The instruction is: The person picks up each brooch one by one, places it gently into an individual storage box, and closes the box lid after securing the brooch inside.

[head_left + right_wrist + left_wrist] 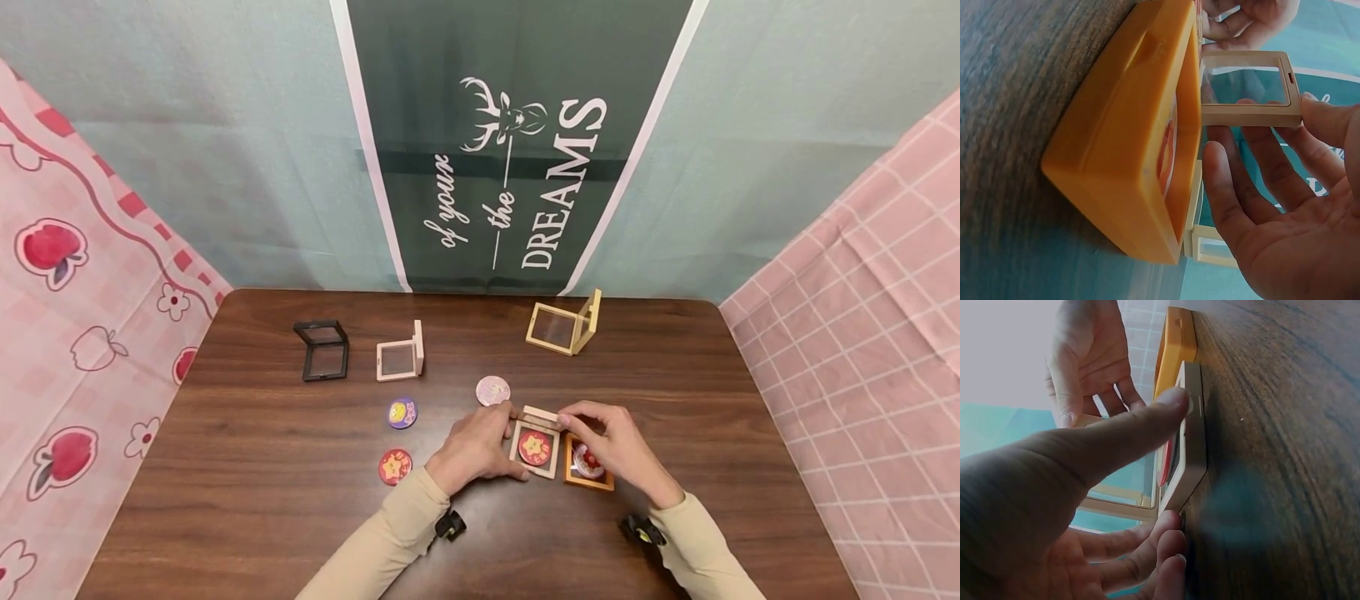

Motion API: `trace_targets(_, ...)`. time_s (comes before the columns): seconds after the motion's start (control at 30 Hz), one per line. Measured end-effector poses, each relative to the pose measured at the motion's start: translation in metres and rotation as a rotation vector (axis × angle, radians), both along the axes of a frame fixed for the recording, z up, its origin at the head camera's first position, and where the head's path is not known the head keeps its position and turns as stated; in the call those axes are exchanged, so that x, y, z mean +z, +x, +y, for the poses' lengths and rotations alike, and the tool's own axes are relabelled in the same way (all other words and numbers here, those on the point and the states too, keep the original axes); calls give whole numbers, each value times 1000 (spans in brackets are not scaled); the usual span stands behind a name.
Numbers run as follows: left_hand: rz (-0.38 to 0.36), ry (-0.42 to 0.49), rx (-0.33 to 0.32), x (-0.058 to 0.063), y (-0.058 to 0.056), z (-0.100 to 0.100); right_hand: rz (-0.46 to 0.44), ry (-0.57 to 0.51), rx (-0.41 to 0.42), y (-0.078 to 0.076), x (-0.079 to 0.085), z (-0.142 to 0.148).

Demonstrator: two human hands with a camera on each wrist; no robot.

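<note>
A beige hinged display case [556, 468] lies on the table with its lid [1247, 116] raised and a red badge with a yellow star [535, 447] inside its base. My left hand [477, 447] holds the base from the left, thumb [1141, 431] on the near edge and fingers round by the hinge side. At the lid's free edge, my right hand [611, 443] pinches the frame between thumb and fingers. Right beside it, partly under that hand, is an orange case [589, 483] with a round badge [588, 461] in it.
Open cases stand farther back: black [326, 377], pale pink [395, 377] and yellow [551, 343]. Loose round badges lie to the left: a pink one [492, 390], a purple one [402, 412] and a red one [395, 467]. Cloth curtains [285, 167] enclose the wooden table [247, 467].
</note>
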State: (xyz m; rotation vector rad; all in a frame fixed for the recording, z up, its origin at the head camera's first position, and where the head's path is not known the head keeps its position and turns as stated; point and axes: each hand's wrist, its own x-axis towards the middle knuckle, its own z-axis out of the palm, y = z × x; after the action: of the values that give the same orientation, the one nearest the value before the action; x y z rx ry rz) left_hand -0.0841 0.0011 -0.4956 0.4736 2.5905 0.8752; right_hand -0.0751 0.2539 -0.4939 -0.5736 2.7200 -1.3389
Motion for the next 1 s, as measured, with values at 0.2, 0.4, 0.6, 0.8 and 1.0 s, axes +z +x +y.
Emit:
trace_targets(0.2, 19, 1, -18, -1, 0, 0, 31, -20, 43, 2, -1, 0)
trace_targets(0.4, 4, -9, -29, -1, -1, 2, 48, -17, 52, 4, 0, 0)
trace_targets(0.6, 8, -21, -32, -1, 1, 3, 46, -18, 57, 8, 1, 0)
trace_targets(0.8, -2, -36, -15, 0, 4, 5, 87, -41, 79, 12, -1, -1)
trace_targets(1.0, -10, -56, -8, 1, 4, 6, 87, -58, 99, 17, -2, -3)
